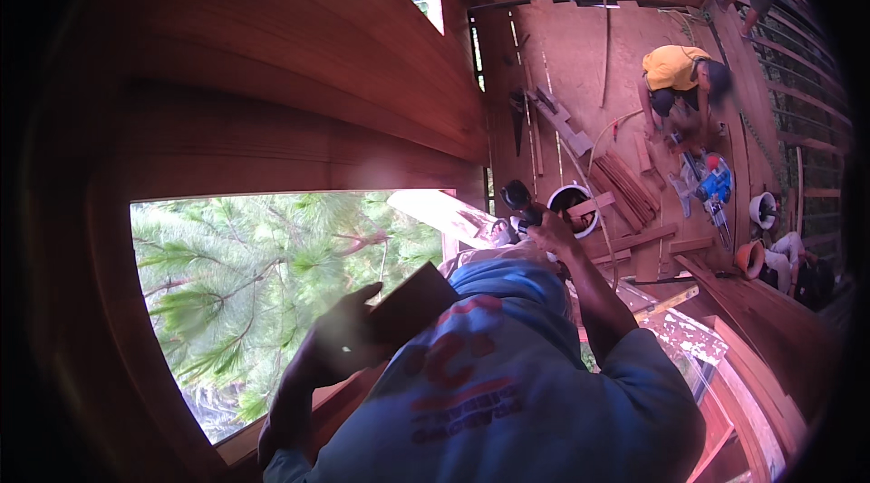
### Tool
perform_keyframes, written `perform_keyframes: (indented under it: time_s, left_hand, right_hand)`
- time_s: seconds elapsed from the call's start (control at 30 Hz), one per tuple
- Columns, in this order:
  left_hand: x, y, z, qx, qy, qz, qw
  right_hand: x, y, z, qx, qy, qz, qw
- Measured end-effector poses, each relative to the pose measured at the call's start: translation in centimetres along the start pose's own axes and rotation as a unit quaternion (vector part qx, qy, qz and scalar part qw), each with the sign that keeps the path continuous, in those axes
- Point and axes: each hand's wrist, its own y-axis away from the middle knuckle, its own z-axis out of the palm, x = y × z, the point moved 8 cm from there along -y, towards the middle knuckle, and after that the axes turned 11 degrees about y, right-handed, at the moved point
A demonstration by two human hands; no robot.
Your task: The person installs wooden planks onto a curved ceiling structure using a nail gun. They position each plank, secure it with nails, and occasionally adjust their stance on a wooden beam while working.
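Observation:
My left hand (344,335) is closed on a short piece of dark wooden board (413,304), which it holds tilted against the front of my blue shirt, beside the window opening (290,293). The fingers are dark and partly hidden by the board. My right hand (555,236) reaches forward and grips a black hand tool (517,197) with a rounded head; its exact kind is not clear. Just past that hand stands a white bucket (598,227) with pieces of wood in it.
Reddish planks (625,188) lie stacked on the wooden floor. A co-worker in a yellow shirt (675,68) bends beside a blue power tool (716,182). At the right stand an orange bucket (749,258) and a smaller white bucket (763,209). A wooden wall (299,111) rises on the left.

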Motion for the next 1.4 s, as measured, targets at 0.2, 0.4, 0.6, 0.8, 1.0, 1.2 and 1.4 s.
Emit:
perform_keyframes:
  time_s: [0.2, 0.4, 0.6, 0.8, 1.0, 1.2, 1.4]
  left_hand:
    - [2.8, 4.3, -12.5, 0.361, 0.114, 0.183, 0.907]
    - [0.6, 10.6, -20.8, 0.497, 0.201, 0.303, 0.788]
    - [-3.5, 7.5, -14.6, 0.406, 0.239, 0.198, 0.860]
    - [-1.5, 3.0, -1.0, 0.315, 0.360, 0.136, 0.868]
    - [-3.9, 2.1, 1.5, 0.122, 0.389, -0.063, 0.911]
    - [2.9, 3.6, -5.6, 0.206, -0.064, 0.085, 0.973]
    - [12.0, 12.5, -21.9, 0.528, 0.112, 0.241, 0.806]
  right_hand:
    - [1.4, -0.9, 1.8, 0.010, -0.024, -0.025, 0.999]
    - [-0.7, -0.5, 0.9, 0.020, -0.018, -0.030, 0.999]
    - [0.0, -1.3, 2.8, 0.017, -0.009, -0.020, 1.000]
    - [-3.5, 0.3, 0.3, 0.008, -0.057, -0.041, 0.998]
    - [-0.8, 0.2, 0.8, 0.065, -0.028, -0.047, 0.996]
    - [-2.7, 0.1, 0.1, -0.012, -0.168, -0.032, 0.985]
    - [-4.7, 0.5, 0.1, -0.046, -0.167, -0.033, 0.984]
